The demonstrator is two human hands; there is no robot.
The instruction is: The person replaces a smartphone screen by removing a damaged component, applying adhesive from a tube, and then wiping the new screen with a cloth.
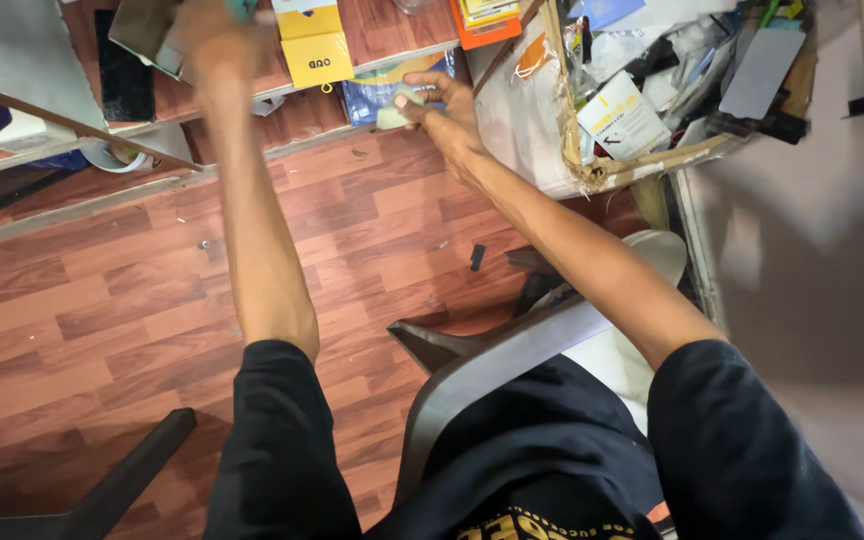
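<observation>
- Nearest, the grey chair back sits between both outstretched arms.
- Beyond the chair, right hand pinches a small pale block, fingers closed on it — best kept a firm, level pinch.
- Farther, left of the chair, left hand is blurred; I cannot tell its grip, near the yellow box on the shelf.

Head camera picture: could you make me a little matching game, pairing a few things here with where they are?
Things:
1. yellow box
2. pale small object
3. torn cardboard box
4. grey chair back

Places:
A. pinched in the right hand
B. under the person's chest, between the arms
C. on the shelf, beside the raised left hand
D. at the right, stuffed with packets and papers

Pairs: 1-C, 2-A, 3-D, 4-B
</observation>
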